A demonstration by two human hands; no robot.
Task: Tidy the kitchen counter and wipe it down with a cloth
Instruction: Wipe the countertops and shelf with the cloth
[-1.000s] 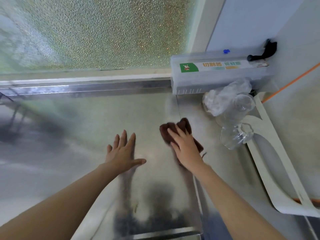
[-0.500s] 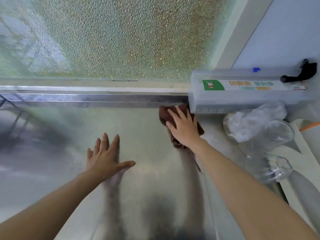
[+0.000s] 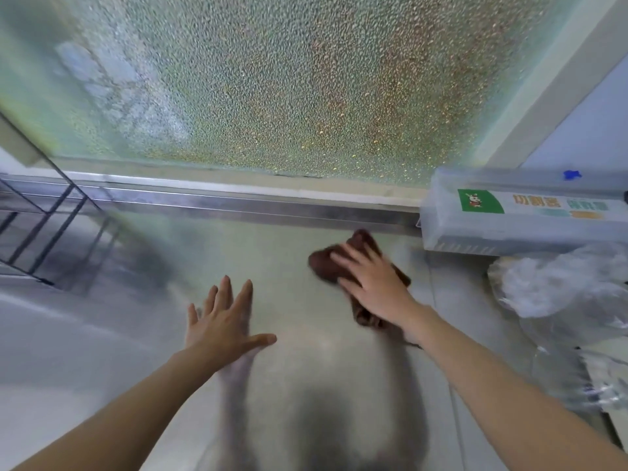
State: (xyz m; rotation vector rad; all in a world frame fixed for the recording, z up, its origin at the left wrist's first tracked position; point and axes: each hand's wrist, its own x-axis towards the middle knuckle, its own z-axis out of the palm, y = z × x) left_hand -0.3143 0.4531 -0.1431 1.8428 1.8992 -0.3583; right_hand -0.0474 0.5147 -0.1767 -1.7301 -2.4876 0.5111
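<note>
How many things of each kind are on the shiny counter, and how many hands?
Hands: 2, the left hand flat on the counter, the right hand pressing the cloth
Brown cloth: 1
Clear box with a green label: 1
Crumpled clear plastic bags: at least 1, number unclear
Total: 5 or more

Counter layout, seen from above

The cloth (image 3: 343, 266) is pressed flat onto the counter (image 3: 102, 351) right of centre under the right hand (image 3: 375, 287); the left hand (image 3: 222, 321) is spread at centre. A dispenser box (image 3: 523, 215) is set at the right edge, with crumpled plastic bags (image 3: 557, 287) below it and a window (image 3: 272, 79) across the top.
</note>
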